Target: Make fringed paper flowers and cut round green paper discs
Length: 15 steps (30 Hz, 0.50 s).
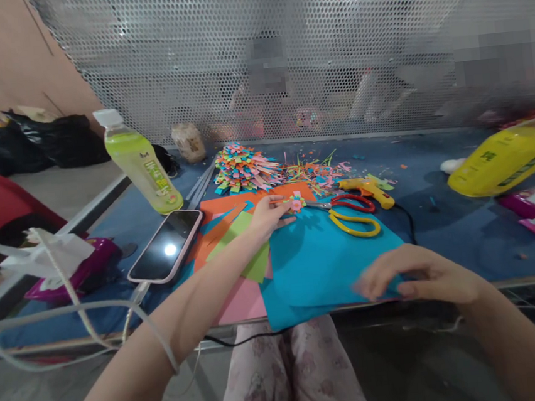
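My left hand [270, 218] pinches a small paper flower [297, 204] with a pink centre, above the sheets of coloured paper. Just right of the flower lie scissors [355, 225] with one red and one yellow handle loop, on a large blue sheet [321, 271]. Over the front right corner of that sheet hovers my right hand [414, 274], fingers bent and apart from the thumb, fingertips blurred; nothing shows in it. Green [243, 244], orange and pink sheets spread out under my left arm.
Behind the paper sit a heap of curled paper pieces [240, 168] and loose paper strips [315, 174]. A yellow glue gun [370, 190] rests at right. On the left are a phone [168, 245] with a cable and a green drink bottle [143, 165]; a yellow bottle [504, 155] lies right.
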Each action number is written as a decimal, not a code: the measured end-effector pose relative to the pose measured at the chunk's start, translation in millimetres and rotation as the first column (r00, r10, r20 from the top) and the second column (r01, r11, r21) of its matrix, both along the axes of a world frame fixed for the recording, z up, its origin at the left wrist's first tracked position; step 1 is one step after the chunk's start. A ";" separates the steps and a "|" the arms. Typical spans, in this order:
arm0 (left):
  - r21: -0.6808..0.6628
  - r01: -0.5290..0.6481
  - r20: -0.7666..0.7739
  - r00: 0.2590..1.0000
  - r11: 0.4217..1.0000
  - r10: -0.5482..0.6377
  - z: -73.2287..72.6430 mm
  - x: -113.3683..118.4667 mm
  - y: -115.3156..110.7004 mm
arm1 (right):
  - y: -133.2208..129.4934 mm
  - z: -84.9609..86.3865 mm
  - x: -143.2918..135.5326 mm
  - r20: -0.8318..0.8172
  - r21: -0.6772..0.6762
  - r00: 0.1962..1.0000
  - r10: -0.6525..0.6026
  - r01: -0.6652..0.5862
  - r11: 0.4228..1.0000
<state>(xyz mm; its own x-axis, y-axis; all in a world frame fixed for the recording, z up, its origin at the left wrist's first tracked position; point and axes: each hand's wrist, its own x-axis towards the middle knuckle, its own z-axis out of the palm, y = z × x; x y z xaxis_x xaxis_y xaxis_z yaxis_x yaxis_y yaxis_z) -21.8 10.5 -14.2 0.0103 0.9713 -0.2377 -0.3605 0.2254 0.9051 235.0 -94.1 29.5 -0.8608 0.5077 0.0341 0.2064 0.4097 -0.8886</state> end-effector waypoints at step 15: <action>0.089 0.093 -0.021 0.996 0.992 -0.091 -5.1 -2.9 0.7 | 15.0 -16.4 -17.4 0.030 -0.223 0.975 -0.221 0.222 0.949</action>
